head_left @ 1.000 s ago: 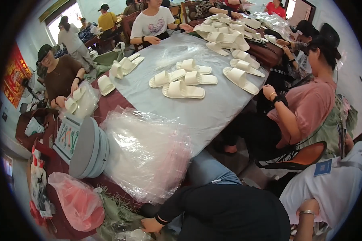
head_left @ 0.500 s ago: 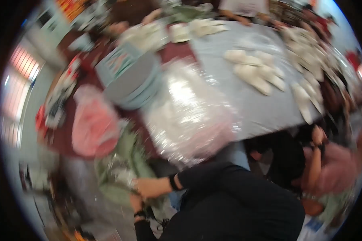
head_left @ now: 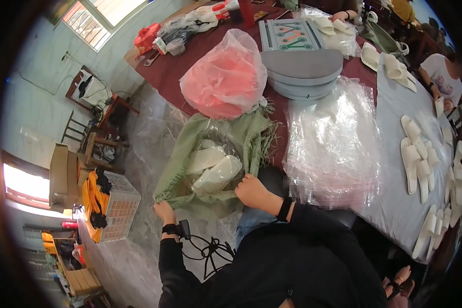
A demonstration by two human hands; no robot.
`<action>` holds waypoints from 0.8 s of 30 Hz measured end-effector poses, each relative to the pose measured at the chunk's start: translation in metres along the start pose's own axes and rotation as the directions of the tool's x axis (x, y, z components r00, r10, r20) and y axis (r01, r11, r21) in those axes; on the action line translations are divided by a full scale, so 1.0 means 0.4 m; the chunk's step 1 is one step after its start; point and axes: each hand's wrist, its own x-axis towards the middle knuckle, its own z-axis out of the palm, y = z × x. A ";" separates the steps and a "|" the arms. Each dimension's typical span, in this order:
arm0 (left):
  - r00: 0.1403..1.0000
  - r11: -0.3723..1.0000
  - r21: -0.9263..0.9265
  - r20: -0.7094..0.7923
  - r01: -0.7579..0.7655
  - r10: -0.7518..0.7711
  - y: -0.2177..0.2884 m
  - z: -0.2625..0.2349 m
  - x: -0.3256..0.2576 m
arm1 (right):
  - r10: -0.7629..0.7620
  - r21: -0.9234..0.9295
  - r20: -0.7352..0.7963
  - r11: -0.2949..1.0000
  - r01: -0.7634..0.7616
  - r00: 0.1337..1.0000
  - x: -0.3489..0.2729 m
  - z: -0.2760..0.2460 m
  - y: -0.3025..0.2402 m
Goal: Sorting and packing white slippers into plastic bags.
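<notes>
A green woven sack (head_left: 177,154) with frayed edges hangs at the table's near side, its mouth spread wide. My left hand (head_left: 165,211) is closed on the near left corner of its rim. My right hand (head_left: 255,193) grips the rim on the near right side, fingers curled over the cloth. Inside the sack lie white slippers (head_left: 219,173) wrapped in clear plastic; the sack's bottom is hidden beneath them. Just beyond the sack, a translucent bag with pink contents (head_left: 223,77) sits on the dark red tablecloth (head_left: 164,79).
A stack of clear plastic bags (head_left: 333,149) lies right of the sack, below a grey rounded case (head_left: 303,66). Loose white slippers (head_left: 413,159) cover the grey cloth at right, where another person (head_left: 441,77) sits. A white crate (head_left: 120,208) stands on the floor at left.
My hands were close together at the bunched sack; now they are apart, holding its mouth wide, and the slippers inside show. The view has swung left.
</notes>
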 end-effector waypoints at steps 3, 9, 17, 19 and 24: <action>0.992 0.963 -0.256 0.060 -0.089 0.108 -0.027 -0.018 0.073 | 0.123 0.044 0.267 0.989 -0.139 0.956 0.008 -0.059 -0.027; 0.777 0.523 0.583 0.544 -0.622 0.318 0.218 0.047 -0.034 | 0.042 0.098 0.018 0.994 -0.044 0.999 -0.053 -0.060 0.001; 0.241 0.366 -0.168 0.498 -0.915 0.833 0.511 0.106 -0.349 | 0.222 0.258 -0.425 0.959 -0.118 0.878 -0.177 -0.345 0.057; 0.141 0.336 -0.259 0.564 -0.905 0.814 0.549 0.139 -0.429 | 0.400 0.162 -0.418 0.916 -0.367 0.815 -0.238 -0.376 0.105; -0.353 -0.034 -0.595 0.431 -0.803 0.830 0.593 0.222 -0.643 | 0.607 0.118 -0.309 0.788 -0.604 0.732 -0.428 -0.400 0.179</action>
